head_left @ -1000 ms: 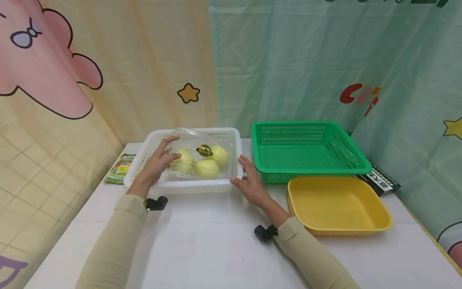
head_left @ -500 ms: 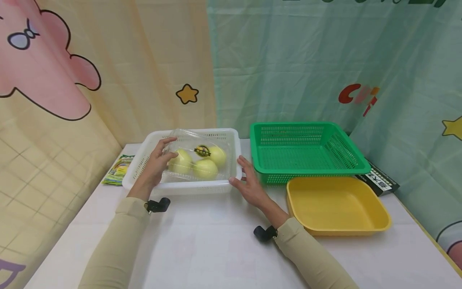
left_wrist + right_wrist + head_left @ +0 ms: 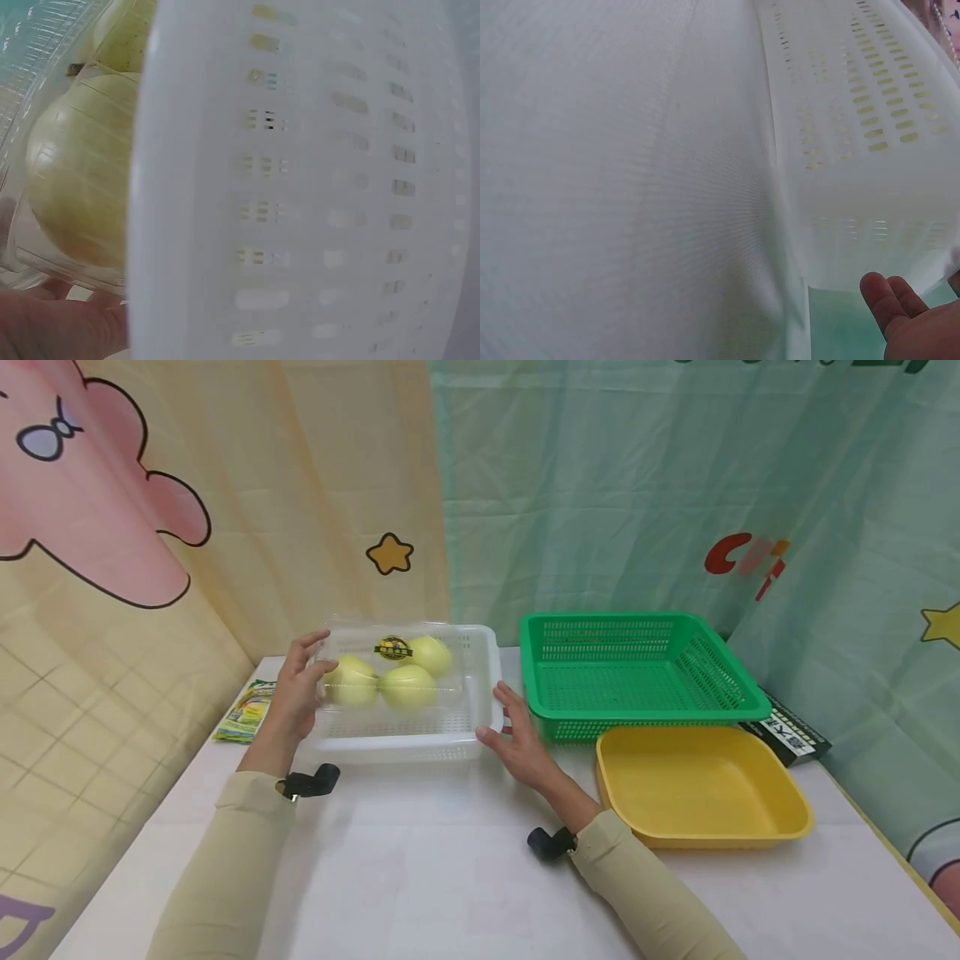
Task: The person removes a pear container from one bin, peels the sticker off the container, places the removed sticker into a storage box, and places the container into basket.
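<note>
My left hand (image 3: 294,693) grips the left end of a clear plastic box (image 3: 455,681) with a black-and-yellow label. Inside it are three pale yellow-green pears (image 3: 407,687), also pressed near the wall in the left wrist view, where one pear (image 3: 82,169) shows close up. The box overlaps the white basket (image 3: 405,743), lying across its back left part and reaching past its left rim. At the basket's front right corner, my right hand (image 3: 525,747) holds the rim, thumb toward the front and fingers along the right side. The right wrist view shows those fingers (image 3: 885,304) at the basket's end wall.
Right of the white basket stands a green basket (image 3: 551,727), with a yellow tub (image 3: 705,785) in front of it. A black box (image 3: 791,731) with white print lies behind the tub. A green-yellow packet (image 3: 243,714) lies at the left table edge. Curtains hang behind.
The left hand and the box of pears have moved left and up, out of their slanted position in the white basket; the box now lies straighter. The right hand has stayed at the basket corner.
</note>
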The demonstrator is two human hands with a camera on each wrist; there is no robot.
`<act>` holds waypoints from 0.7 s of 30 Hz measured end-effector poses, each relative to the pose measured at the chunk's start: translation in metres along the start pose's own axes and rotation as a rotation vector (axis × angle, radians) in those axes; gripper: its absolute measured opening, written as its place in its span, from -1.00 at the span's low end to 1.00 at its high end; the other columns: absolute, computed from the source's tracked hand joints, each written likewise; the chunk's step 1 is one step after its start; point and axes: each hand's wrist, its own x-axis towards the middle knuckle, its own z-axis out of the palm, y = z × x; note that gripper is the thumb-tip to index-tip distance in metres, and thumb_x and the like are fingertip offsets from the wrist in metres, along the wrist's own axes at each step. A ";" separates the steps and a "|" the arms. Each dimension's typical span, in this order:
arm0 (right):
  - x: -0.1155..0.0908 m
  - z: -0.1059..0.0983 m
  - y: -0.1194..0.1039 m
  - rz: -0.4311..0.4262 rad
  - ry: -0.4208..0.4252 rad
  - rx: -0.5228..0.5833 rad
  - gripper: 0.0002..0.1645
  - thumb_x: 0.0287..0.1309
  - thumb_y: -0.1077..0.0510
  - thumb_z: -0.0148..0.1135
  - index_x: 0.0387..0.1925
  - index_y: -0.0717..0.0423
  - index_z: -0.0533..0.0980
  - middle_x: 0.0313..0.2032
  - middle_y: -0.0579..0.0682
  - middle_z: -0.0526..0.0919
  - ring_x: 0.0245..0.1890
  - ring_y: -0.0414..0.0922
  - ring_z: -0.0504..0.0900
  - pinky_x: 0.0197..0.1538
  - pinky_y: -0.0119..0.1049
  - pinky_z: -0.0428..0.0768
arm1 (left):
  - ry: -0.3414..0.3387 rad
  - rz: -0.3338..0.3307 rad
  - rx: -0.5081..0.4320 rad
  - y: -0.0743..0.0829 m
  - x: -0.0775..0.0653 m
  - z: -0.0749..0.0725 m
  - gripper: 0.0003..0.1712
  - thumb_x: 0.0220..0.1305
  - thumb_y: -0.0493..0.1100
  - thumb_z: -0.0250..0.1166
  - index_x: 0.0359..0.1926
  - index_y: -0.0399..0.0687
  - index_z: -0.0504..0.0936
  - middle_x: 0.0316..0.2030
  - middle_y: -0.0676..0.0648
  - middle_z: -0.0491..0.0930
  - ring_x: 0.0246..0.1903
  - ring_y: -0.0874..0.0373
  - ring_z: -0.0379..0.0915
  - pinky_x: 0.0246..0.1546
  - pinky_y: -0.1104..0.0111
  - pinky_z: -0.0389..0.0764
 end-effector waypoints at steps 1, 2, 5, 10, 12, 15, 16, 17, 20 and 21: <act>-0.001 -0.001 -0.004 0.015 -0.005 0.006 -0.14 0.25 0.03 0.16 0.45 0.04 -0.03 0.48 -0.11 -0.11 0.34 0.09 0.19 0.29 0.07 0.34 | 0.003 0.004 -0.009 0.003 -0.001 -0.001 -0.42 0.34 -0.27 -0.02 0.32 0.32 0.24 0.49 -0.05 -0.25 0.47 -0.11 -0.49 0.25 -0.36 -0.16; -0.002 -0.002 -0.009 0.022 -0.010 0.009 -0.13 0.25 0.04 0.15 0.45 0.06 -0.03 0.48 -0.08 -0.12 0.34 0.10 0.19 0.30 0.08 0.33 | 0.008 0.007 -0.014 0.005 -0.003 -0.001 -0.42 0.35 -0.26 -0.02 0.32 0.32 0.24 0.49 -0.04 -0.25 0.47 -0.10 -0.50 0.25 -0.36 -0.19; -0.007 -0.005 -0.027 0.037 -0.026 0.016 -0.13 0.27 0.07 0.14 0.45 0.14 -0.05 0.49 0.00 -0.13 0.34 0.14 0.17 0.31 0.12 0.30 | 0.011 0.011 -0.050 0.012 -0.007 -0.003 -0.43 0.35 -0.27 -0.02 0.31 0.34 0.25 0.49 -0.03 -0.24 0.47 -0.05 -0.48 0.25 -0.35 -0.27; -0.012 -0.007 -0.041 0.052 -0.040 0.012 -0.14 0.27 0.09 0.12 0.45 0.20 -0.07 0.49 0.07 -0.15 0.34 0.17 0.15 0.32 0.14 0.28 | 0.012 0.022 -0.102 0.023 -0.016 -0.005 -0.44 0.36 -0.27 -0.03 0.27 0.38 0.27 0.47 -0.01 -0.22 0.41 0.02 -0.33 0.26 -0.32 -0.29; -0.013 -0.007 -0.042 0.055 -0.039 0.010 -0.14 0.27 0.09 0.12 0.45 0.19 -0.07 0.49 0.07 -0.15 0.35 0.16 0.15 0.32 0.14 0.28 | 0.017 0.028 -0.118 0.028 -0.021 -0.005 -0.45 0.36 -0.27 -0.02 0.27 0.38 0.27 0.47 0.00 -0.21 0.40 0.05 -0.30 0.25 -0.30 -0.26; -0.013 -0.007 -0.043 0.059 -0.038 0.006 -0.14 0.28 0.09 0.12 0.45 0.19 -0.07 0.49 0.06 -0.15 0.35 0.17 0.15 0.32 0.14 0.28 | 0.022 0.019 -0.133 0.034 -0.028 -0.005 -0.46 0.38 -0.24 -0.01 0.27 0.40 0.26 0.48 0.03 -0.22 0.37 0.07 -0.23 0.24 -0.23 -0.16; -0.013 -0.007 -0.043 0.060 -0.039 0.006 -0.14 0.28 0.09 0.12 0.45 0.19 -0.07 0.49 0.06 -0.15 0.34 0.17 0.16 0.32 0.14 0.28 | 0.019 0.016 -0.139 0.035 -0.030 -0.005 -0.47 0.38 -0.23 -0.01 0.27 0.41 0.25 0.47 0.04 -0.23 0.35 0.08 -0.20 0.22 -0.20 -0.12; -0.013 -0.007 -0.043 0.061 -0.039 0.006 -0.14 0.28 0.09 0.12 0.45 0.19 -0.07 0.49 0.06 -0.15 0.34 0.17 0.16 0.32 0.14 0.28 | 0.014 0.010 -0.144 0.037 -0.033 -0.005 -0.47 0.39 -0.21 -0.01 0.28 0.42 0.24 0.47 0.05 -0.23 0.33 0.09 -0.17 0.21 -0.15 -0.08; -0.012 -0.007 -0.044 0.065 -0.035 0.007 -0.14 0.27 0.11 0.12 0.44 0.21 -0.06 0.49 0.07 -0.14 0.34 0.16 0.16 0.32 0.13 0.28 | -0.007 -0.006 -0.163 0.042 -0.042 -0.007 -0.47 0.39 -0.19 0.00 0.28 0.43 0.21 0.46 0.09 -0.23 0.26 0.13 -0.12 0.13 -0.01 0.07; -0.012 -0.007 -0.044 0.068 -0.032 0.006 -0.14 0.27 0.11 0.12 0.44 0.21 -0.06 0.48 0.07 -0.14 0.34 0.16 0.17 0.32 0.12 0.29 | -0.015 -0.009 -0.169 0.043 -0.045 -0.007 -0.46 0.39 -0.18 0.01 0.29 0.43 0.21 0.44 0.09 -0.22 0.24 0.15 -0.11 0.11 0.04 0.13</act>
